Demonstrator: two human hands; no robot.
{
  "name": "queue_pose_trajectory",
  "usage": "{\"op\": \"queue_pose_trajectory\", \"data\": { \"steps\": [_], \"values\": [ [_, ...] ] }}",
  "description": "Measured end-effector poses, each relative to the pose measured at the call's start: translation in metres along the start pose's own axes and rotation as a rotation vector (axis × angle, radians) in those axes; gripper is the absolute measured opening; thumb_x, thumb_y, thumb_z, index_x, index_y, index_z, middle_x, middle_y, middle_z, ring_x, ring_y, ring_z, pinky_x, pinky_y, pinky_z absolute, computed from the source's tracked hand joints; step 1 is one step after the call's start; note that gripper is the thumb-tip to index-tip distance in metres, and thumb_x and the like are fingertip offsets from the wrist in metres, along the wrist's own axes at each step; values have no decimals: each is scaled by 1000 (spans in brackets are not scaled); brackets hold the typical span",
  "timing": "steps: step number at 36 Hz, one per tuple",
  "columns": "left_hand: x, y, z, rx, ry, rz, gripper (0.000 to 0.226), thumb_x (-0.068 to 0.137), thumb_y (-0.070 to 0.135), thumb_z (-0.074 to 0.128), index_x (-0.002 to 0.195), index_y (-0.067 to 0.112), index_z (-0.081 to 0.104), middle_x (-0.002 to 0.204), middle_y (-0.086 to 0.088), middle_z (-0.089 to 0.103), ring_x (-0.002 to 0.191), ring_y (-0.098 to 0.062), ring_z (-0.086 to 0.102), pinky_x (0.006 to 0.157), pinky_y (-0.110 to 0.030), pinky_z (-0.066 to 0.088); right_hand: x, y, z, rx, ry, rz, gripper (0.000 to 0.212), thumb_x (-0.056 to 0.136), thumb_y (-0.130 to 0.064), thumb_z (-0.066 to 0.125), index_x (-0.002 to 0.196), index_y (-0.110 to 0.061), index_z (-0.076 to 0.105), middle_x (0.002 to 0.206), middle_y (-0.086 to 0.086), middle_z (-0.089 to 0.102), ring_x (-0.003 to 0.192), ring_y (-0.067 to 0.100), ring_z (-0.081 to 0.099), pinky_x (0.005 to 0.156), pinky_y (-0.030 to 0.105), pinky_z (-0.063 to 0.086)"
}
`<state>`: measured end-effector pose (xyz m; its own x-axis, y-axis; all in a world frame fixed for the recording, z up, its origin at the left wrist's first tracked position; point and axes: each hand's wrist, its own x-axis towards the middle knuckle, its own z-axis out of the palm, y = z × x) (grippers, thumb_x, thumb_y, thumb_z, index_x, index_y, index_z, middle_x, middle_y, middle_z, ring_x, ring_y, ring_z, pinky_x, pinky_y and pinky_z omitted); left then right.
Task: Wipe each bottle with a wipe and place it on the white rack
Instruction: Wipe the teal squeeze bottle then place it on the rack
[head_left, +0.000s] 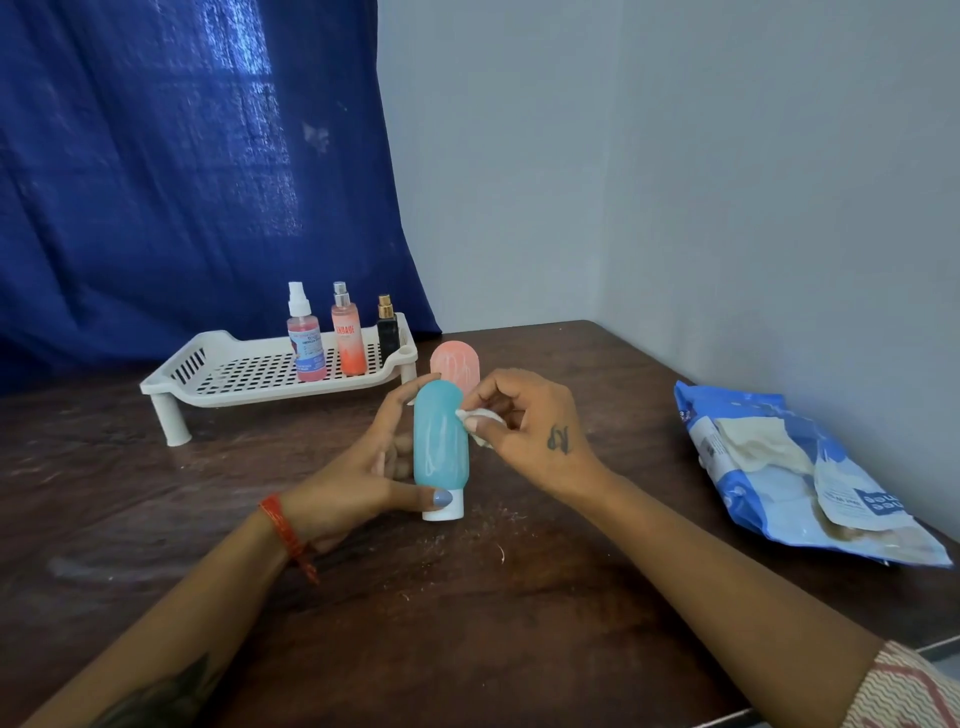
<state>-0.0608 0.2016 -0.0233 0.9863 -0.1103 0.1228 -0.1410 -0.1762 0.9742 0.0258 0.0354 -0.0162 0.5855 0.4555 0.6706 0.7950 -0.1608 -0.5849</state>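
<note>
Head view. Your left hand grasps the teal bottle: thumb laid across the join of the teal body and the white cap, fingers curled round the back, index tip reaching up near the rounded top. The bottle stands cap down, close to upright, the cap at or just above the bench; contact cannot be told.

Your right hand pinches a small white wipe between thumb and curled fingers, and presses it on the upper right side of the teal bottle. The back of the hand faces the camera, with a dark tattoo mark on it.

Both forearms come in from the lower edge and meet at mid-bench. There is a red thread band on the left wrist and a patterned sleeve at the right elbow.

A pink bottle stands just behind the teal one, partly hidden by it, beside the rack's right end.

The white rack stands on short legs at the far left. It holds three spray bottles upright in a row at its right end: a pink one with a white sprayer, an orange one and a small dark one with a gold cap.

A blue wipe pack lies open on the bench by the right wall.
</note>
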Motion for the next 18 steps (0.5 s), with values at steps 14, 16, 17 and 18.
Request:
{"op": "queue_pose_trajectory", "data": {
  "steps": [14,16,17,18],
  "values": [
    [1,0,-1,10,-1,-12,105,64,-2,74,137,51,21,129,-12,57,111,-27,62,89,-38,53,-1,-1,-3,28,-35,76,7,77,-9,73,76,-14,69,79,-4,66,72,8,63,68,18,54],
    [0,1,-1,13,4,-7,104,64,-1,75,136,53,22,129,-11,56,111,-26,62,91,-39,53,-1,-1,-2,20,7,35,4,78,-11,73,78,-13,69,81,-4,66,73,8,62,66,15,53],
    [0,1,-1,15,7,-3,104,63,-1,75,135,53,22,130,-11,55,111,-25,62,92,-40,52,-1,-1,-2,21,22,15,4,78,-12,73,79,-13,69,81,-5,66,73,8,62,66,13,52],
    [0,2,0,22,12,3,104,63,0,75,135,53,23,130,-9,55,111,-25,63,93,-41,52,0,-1,-1,23,29,-3,4,77,-12,73,79,-13,70,81,-6,65,73,7,62,65,11,50]
  ]
}}
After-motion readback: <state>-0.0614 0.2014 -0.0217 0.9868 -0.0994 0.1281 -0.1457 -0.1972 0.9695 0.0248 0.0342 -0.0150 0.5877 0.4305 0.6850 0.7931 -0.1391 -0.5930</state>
